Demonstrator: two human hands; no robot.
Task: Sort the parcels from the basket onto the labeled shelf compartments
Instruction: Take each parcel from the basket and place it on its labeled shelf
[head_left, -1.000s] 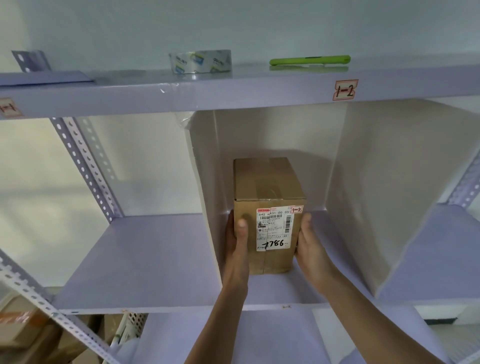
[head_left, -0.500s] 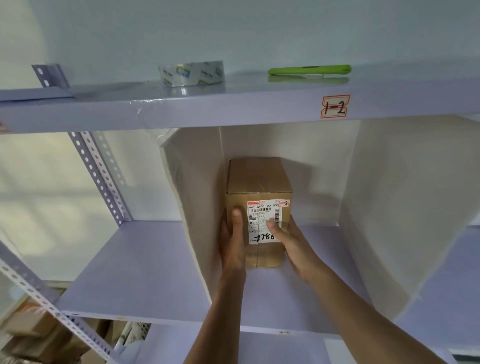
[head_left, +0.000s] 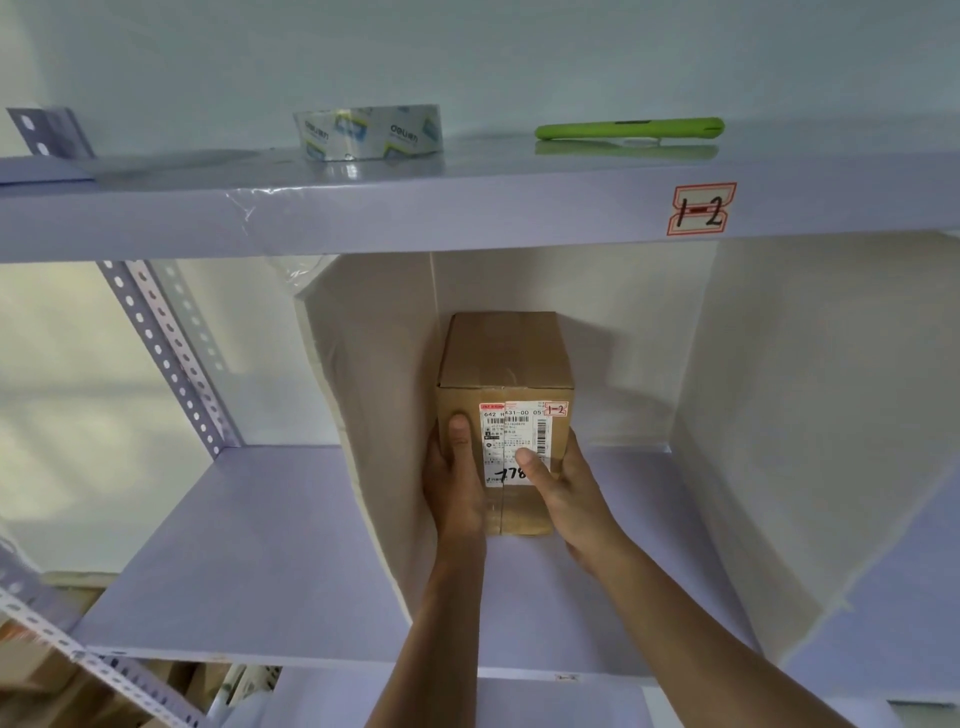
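A brown cardboard parcel (head_left: 504, 358) stands on the lavender shelf board (head_left: 249, 551), deep inside the compartment under the red-edged label "1-2" (head_left: 701, 209). Its white shipping label carries a small "1-2" tag and a handwritten number partly covered by my thumb. My left hand (head_left: 453, 483) grips the parcel's left front edge, thumb on its face. My right hand (head_left: 566, 488) holds the right front edge, thumb pressed on the shipping label. The parcel sits close to the left white divider (head_left: 374, 395).
A roll of clear tape (head_left: 370, 131) and a green utility knife (head_left: 628, 128) lie on the upper shelf. A second white divider (head_left: 810, 415) bounds the compartment on the right. Perforated metal uprights (head_left: 166, 343) stand at left; cardboard boxes (head_left: 31, 670) show below.
The parcel has slid deeper into the compartment with both hands on it. My right thumb moved from the box's side onto its label. The view tilted down slightly.
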